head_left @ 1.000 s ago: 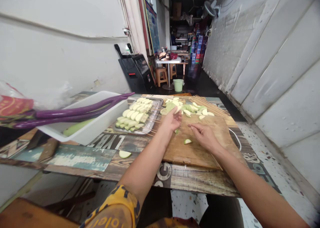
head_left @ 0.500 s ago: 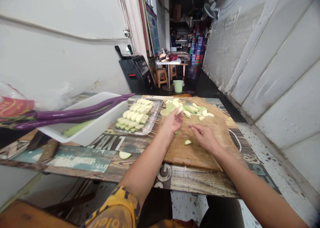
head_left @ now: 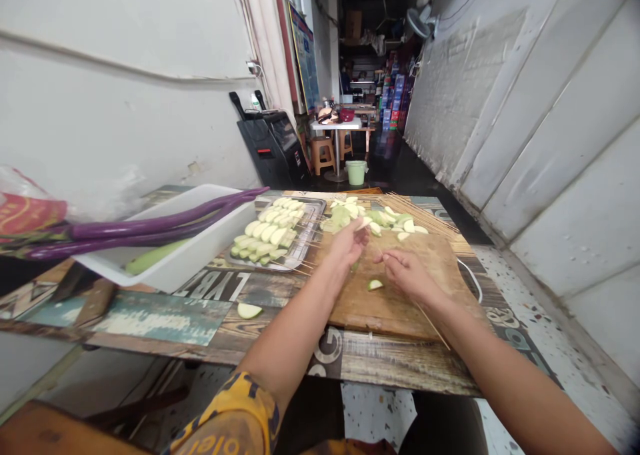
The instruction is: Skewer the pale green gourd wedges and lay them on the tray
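Note:
My left hand (head_left: pixel 351 243) is closed on a pale green-skinned vegetable slice (head_left: pixel 365 223), held up over the cutting board's far half. My right hand (head_left: pixel 404 272) pinches a thin bamboo skewer (head_left: pixel 433 326), whose rear end sticks out below the wrist toward me. The skewer's tip is too fine to make out clearly. Both hands are above the wooden cutting board (head_left: pixel 370 312), a small gap between them. One cut piece (head_left: pixel 375 284) lies on the board between my wrists. More slices (head_left: pixel 395 216) are heaped at its far edge.
Left of the board, a metal tray (head_left: pixel 306 248) holds several rows of skewered slices. A white bin (head_left: pixel 200 260) with long purple eggplants (head_left: pixel 150 227) stands farther left. Loose skewers (head_left: pixel 430 216) lie at the back right. A single slice (head_left: pixel 249 310) rests on the table.
My left hand has shifted slightly right with its slice. My right hand has turned a little, and more of the skewer's rear end shows below the wrist.

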The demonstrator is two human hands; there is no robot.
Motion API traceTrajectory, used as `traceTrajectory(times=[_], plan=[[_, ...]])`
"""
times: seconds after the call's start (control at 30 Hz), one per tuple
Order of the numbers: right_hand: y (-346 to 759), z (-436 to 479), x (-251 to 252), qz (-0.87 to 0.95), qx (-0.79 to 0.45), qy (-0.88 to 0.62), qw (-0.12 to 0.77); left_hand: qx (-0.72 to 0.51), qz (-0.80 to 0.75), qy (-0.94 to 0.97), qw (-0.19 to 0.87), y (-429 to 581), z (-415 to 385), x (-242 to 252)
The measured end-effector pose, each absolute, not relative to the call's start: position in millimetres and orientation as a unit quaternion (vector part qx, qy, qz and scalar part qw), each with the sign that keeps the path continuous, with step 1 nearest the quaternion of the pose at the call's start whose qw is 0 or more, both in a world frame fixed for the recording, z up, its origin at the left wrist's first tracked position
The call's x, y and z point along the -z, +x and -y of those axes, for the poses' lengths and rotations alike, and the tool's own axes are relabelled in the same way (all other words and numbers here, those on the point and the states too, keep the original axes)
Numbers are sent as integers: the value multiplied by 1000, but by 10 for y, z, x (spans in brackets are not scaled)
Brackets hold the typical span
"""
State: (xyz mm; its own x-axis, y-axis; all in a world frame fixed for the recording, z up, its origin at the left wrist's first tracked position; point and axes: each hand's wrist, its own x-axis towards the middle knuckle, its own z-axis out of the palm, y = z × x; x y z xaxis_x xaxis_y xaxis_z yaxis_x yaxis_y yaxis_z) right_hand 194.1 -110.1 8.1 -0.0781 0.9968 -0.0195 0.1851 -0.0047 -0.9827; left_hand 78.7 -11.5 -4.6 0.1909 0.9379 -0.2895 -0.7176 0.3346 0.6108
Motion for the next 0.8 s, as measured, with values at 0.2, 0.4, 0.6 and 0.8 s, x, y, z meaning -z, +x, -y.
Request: traceTrajectory(times=[0.2,0.4,0.6,0.8], plan=[[1937,1106,-92,446,-621,-469,443,-545,-326,182,751,798,137,33],[1943,1078,-38,416,-656,-431,460,-545,-331,190,747,814,161,20],[1966,1057,-46,362,-697,-417,457,-546,-336,190,744,831,170,25],[1941,1085,-75,374,-678,-436,459,-560,-345,199,727,854,177,49]])
